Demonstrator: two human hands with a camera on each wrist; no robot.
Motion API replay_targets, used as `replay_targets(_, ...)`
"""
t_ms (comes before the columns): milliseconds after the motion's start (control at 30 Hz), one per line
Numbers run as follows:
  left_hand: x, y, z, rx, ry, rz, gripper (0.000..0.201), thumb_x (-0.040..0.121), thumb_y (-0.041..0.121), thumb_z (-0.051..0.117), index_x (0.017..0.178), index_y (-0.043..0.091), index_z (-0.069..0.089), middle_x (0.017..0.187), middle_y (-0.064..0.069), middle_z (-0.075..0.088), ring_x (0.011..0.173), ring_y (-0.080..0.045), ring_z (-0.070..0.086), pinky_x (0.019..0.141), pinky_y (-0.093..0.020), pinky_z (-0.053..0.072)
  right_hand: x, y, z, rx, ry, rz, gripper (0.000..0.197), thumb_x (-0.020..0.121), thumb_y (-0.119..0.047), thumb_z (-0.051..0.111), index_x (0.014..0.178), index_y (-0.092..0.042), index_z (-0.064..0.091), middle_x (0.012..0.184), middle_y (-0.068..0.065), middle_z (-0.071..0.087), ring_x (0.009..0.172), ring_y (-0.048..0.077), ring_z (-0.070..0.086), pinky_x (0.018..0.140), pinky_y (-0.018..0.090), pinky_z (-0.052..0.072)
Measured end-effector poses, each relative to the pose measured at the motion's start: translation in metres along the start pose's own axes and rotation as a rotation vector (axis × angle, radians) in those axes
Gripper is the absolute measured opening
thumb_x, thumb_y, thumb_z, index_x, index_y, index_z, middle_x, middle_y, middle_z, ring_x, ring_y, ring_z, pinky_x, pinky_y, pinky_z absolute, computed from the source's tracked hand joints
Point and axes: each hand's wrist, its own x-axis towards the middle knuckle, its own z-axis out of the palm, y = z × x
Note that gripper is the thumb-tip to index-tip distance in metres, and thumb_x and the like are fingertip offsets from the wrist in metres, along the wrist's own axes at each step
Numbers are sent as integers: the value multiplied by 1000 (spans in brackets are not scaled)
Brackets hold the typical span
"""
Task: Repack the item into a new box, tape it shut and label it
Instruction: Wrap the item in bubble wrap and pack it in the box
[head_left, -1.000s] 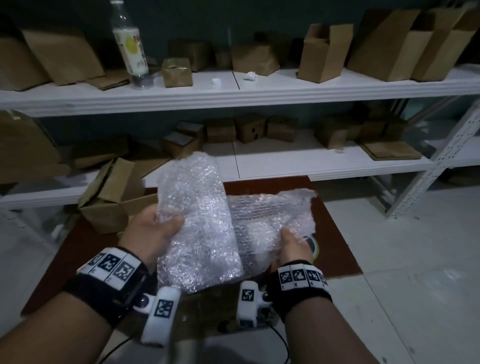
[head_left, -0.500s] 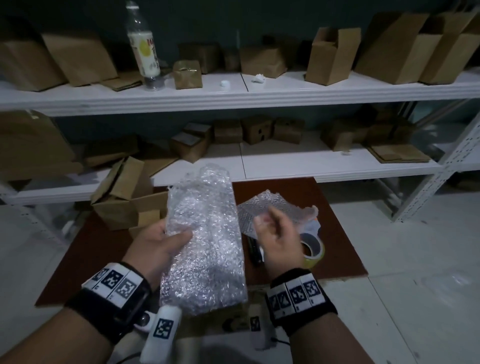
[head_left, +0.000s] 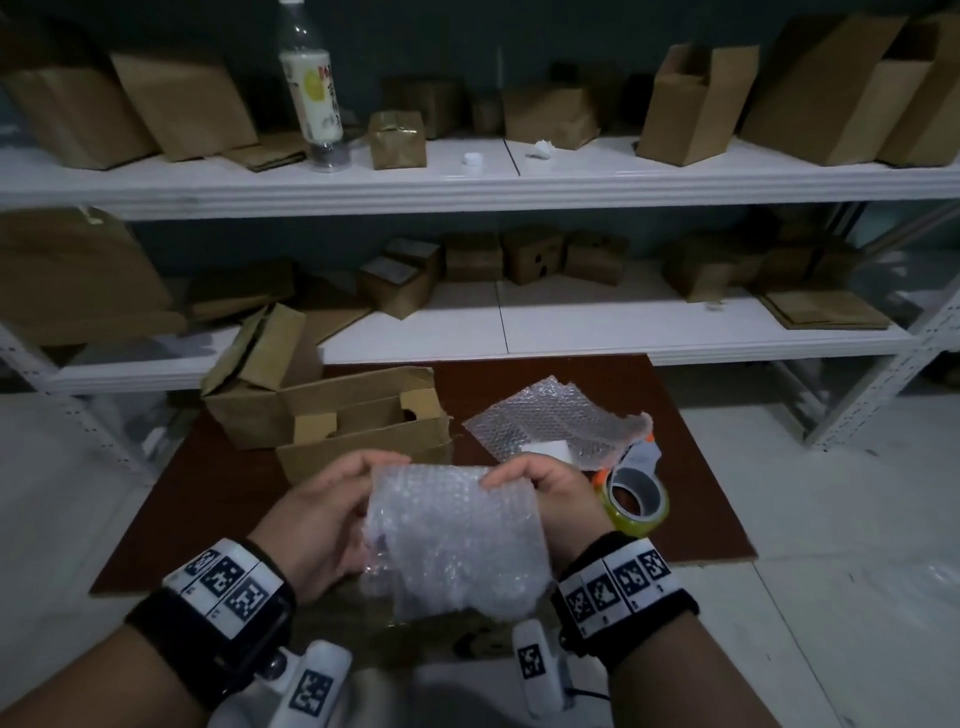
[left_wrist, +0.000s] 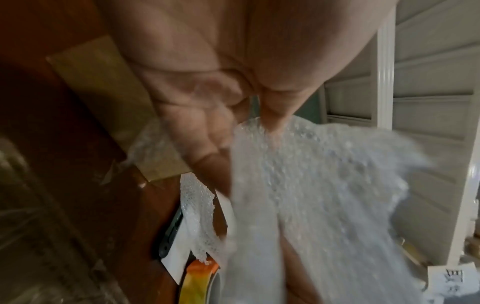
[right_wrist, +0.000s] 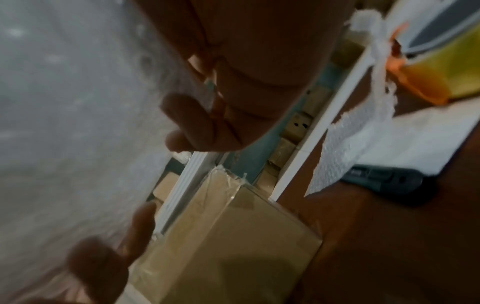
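Note:
I hold a bundle wrapped in bubble wrap (head_left: 457, 540) low over the near edge of the brown mat (head_left: 218, 499). My left hand (head_left: 332, 514) grips its left side, thumb on the top edge. On the right top corner my right hand (head_left: 545, 493) pinches the wrap. What is inside the wrap is hidden. In the left wrist view the bubble wrap (left_wrist: 324, 195) hangs under my fingers (left_wrist: 207, 144). The right wrist view shows the bubble wrap (right_wrist: 78, 123) beside my fingers (right_wrist: 187, 121). An open cardboard box (head_left: 363, 421) stands on the mat just beyond my hands.
A loose bubble wrap sheet (head_left: 556, 421), a white label (head_left: 545, 449) and a tape roll (head_left: 636, 501) in an orange dispenser lie on the mat's right part. A dark cutter (right_wrist: 384, 176) lies under the sheet. White shelves (head_left: 519, 176) behind carry several cardboard boxes and a bottle (head_left: 311, 88).
My right hand dropped the second sheet onto the mat, then came back to the bundle's top right corner. The bundle was lowered and tipped flatter, and the open box is now in sight.

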Motion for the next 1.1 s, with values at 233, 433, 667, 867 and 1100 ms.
replay_targets(233, 2, -12, -8, 203, 52, 79, 9, 88, 6, 68, 95, 11, 69, 86, -18, 72, 73, -39, 68, 64, -42, 55, 1, 9, 14, -123, -79, 61, 19, 83, 6, 73, 81, -13, 77, 94, 14, 76, 80, 28, 73, 71, 40, 60)
replay_targets(433, 2, -11, -20, 175, 92, 201, 18, 81, 3, 70, 96, 14, 71, 88, -13, 73, 79, -37, 68, 66, -42, 55, 6, 2, 14, 166, -39, 240, 22, 94, -3, 49, 100, -10, 69, 92, 16, 68, 68, 25, 63, 64, 37, 50)
replay_targets(667, -3, -2, -18, 1, 186, 108, 16, 88, 19, 66, 100, 24, 76, 108, -16, 73, 95, -40, 71, 81, -52, 55, 1, 10, 21, -46, -142, 163, 59, 75, 0, 83, 126, -11, 54, 113, 17, 74, 104, 36, 72, 92, 60, 55)
replay_targets(867, -6, 1, -19, -215, 71, 42, 44, 87, 18, 63, 128, 2, 57, 123, -26, 66, 108, -41, 67, 90, -55, 54, 6, 8, 26, 138, -66, 126, 60, 77, 1, 78, 132, -6, 54, 119, 20, 72, 107, 41, 70, 94, 64, 53)
replay_targets(1100, -3, -5, -7, 362, 415, 273, 57, 57, 23, 94, 102, 31, 60, 105, 3, 67, 93, -17, 65, 83, -38, 55, 2, 11, 39, 422, -305, 77, 54, 85, 6, 62, 137, 6, 50, 131, 39, 56, 117, 51, 58, 102, 63, 45)
